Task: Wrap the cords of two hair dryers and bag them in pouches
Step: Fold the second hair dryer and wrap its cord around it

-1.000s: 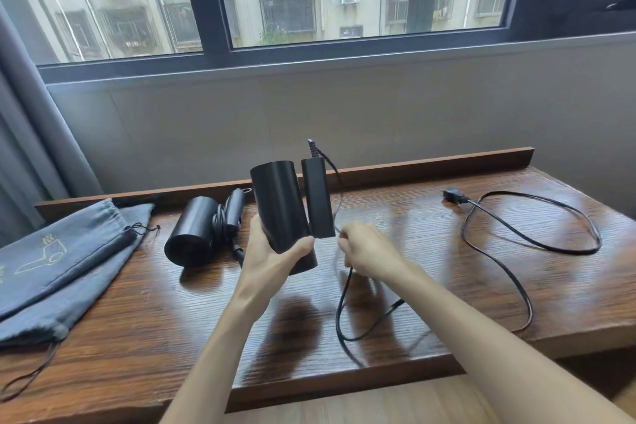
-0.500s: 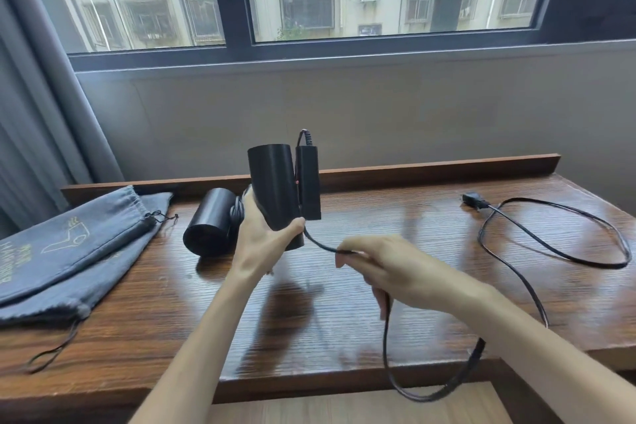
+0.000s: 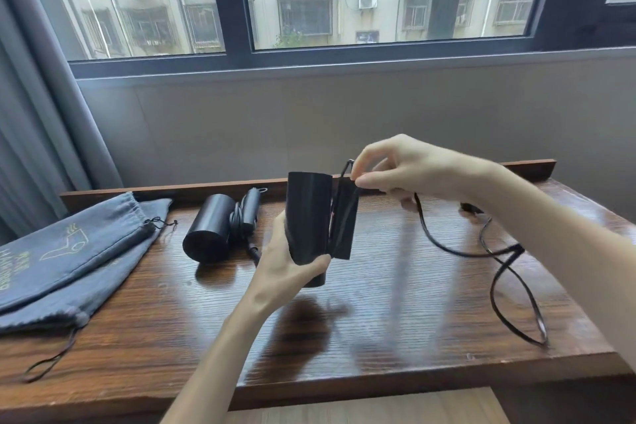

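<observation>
My left hand [image 3: 287,268] grips a black folded hair dryer [image 3: 311,217] upright above the wooden table. My right hand [image 3: 406,169] pinches its black cord [image 3: 444,244] at the top of the folded handle, where one turn runs down along the handle. The loose cord trails right in loops to the plug [image 3: 469,207] on the table. A second black hair dryer [image 3: 210,231] lies on its side at the back left, its cord bundled beside it. Two grey drawstring pouches [image 3: 72,251] lie overlapped at the left.
The wooden table [image 3: 378,327] has a low raised lip along the back, against a grey wall under a window. A grey curtain [image 3: 38,120] hangs at the far left. A pouch drawstring [image 3: 48,360] trails near the front left edge.
My right hand rose from below the dryer to its top, carrying the cord up along the handle. The slack loop that hung over the front edge has been drawn up onto the table.
</observation>
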Motion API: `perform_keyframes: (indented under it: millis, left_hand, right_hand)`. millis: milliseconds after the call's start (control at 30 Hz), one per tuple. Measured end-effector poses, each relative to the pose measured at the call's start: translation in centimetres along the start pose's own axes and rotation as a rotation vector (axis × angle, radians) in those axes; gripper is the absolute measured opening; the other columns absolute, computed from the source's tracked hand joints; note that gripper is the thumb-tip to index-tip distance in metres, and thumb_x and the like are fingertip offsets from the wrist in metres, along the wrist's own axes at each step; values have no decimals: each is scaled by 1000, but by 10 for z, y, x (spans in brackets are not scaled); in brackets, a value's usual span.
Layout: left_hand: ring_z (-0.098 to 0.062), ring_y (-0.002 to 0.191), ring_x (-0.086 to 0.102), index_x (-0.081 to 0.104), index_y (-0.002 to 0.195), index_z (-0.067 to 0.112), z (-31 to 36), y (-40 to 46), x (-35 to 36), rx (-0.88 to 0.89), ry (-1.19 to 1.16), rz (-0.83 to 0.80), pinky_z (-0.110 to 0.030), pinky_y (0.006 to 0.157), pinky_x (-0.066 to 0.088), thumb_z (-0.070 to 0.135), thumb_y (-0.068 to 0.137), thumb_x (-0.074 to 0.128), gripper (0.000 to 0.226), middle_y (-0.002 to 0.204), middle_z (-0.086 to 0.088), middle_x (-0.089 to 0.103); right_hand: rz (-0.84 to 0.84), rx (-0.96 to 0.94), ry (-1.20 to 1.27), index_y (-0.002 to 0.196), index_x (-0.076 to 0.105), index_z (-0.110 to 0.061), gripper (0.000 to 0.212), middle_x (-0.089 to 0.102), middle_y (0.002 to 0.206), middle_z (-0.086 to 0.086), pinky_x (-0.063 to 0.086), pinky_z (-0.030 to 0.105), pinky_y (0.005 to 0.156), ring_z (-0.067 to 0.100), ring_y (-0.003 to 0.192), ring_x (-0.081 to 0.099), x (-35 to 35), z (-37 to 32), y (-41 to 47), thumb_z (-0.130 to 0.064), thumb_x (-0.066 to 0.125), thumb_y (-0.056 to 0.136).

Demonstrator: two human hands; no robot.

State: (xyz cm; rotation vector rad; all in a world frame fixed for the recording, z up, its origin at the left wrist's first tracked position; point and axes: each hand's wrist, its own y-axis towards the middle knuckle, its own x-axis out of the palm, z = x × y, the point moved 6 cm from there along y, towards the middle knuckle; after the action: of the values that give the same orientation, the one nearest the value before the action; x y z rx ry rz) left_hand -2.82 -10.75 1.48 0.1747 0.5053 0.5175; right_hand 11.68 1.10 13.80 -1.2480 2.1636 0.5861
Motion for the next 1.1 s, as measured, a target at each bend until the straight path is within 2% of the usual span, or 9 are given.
perform_keyframes:
  millis: [133, 267, 467, 600, 667, 733, 867, 967, 1100]
  left_hand:
    - [7, 96, 58, 35, 130, 29, 5, -7, 10, 9, -18, -74, -5, 73, 47, 21, 76, 78, 70, 107, 12, 60]
    - [-4, 98, 61, 37, 128, 32, 5, -14, 16, 12, -40, -124, -12, 73, 51, 29, 71, 78, 69, 108, 8, 60]
    - [-7, 97, 61, 40, 127, 36, 7, -22, 14, 42, -80, -133, -14, 74, 50, 24, 69, 76, 69, 108, 4, 61]
    - [-4, 94, 61, 43, 125, 28, 14, -25, 8, 51, -98, -115, -12, 71, 50, 21, 69, 78, 67, 106, 1, 61]
    - [1, 93, 61, 43, 121, 31, 17, -23, 4, 49, -114, -78, -10, 70, 50, 16, 71, 81, 65, 105, 3, 61]
    - [3, 95, 62, 41, 120, 36, 19, -19, 0, 42, -151, -38, -9, 70, 50, 19, 70, 80, 66, 107, 7, 61]
    - [-5, 99, 64, 45, 124, 28, 13, -11, -1, 7, -249, 52, -19, 76, 54, 32, 64, 81, 70, 110, 4, 64]
    - [-13, 99, 65, 48, 121, 23, 9, -2, 1, -20, -295, 112, -34, 83, 57, 41, 61, 80, 71, 108, -1, 65]
    - [-18, 103, 66, 49, 124, 20, 4, 10, -2, -33, -324, 169, -40, 87, 56, 38, 65, 80, 70, 111, -4, 66]
  right_hand:
    - [-96, 14, -204, 97, 64, -19, 11, 46, 66, 5, 39, 24, 45, 13, 50, 39, -14, 2, 20, -17, 68, 86]
    - [-95, -15, -276, 89, 68, -23, 13, 49, 62, 0, 38, 26, 49, 15, 53, 42, -22, 3, 36, -26, 76, 79]
    - [-122, 27, -63, 88, 71, -17, 15, 55, 71, 0, 40, 22, 61, 13, 70, 46, -20, 27, 48, -30, 75, 81]
    - [-166, 59, 149, 86, 71, -10, 15, 49, 72, 7, 36, 26, 61, 15, 66, 39, -4, 51, 49, -25, 73, 83]
    - [-183, 44, 211, 72, 70, -16, 10, 38, 70, 9, 29, 25, 56, 15, 62, 28, 11, 59, 44, -22, 71, 79]
    - [-140, 46, 196, 55, 63, -21, 29, 31, 60, 1, 24, 21, 51, 10, 54, 23, 25, 66, 38, -18, 65, 84]
    - [25, 50, -131, 56, 63, -23, 46, 48, 57, -3, 37, 23, 52, 7, 50, 41, 51, 67, 30, -30, 47, 99]
    - [73, 50, -439, 68, 52, -16, 35, 63, 73, 6, 52, 38, 67, 22, 67, 59, 74, 65, 19, -20, 37, 100]
    - [89, -35, -719, 96, 46, -15, 27, 58, 72, 6, 47, 44, 65, 31, 65, 55, 96, 59, -3, -29, 24, 104]
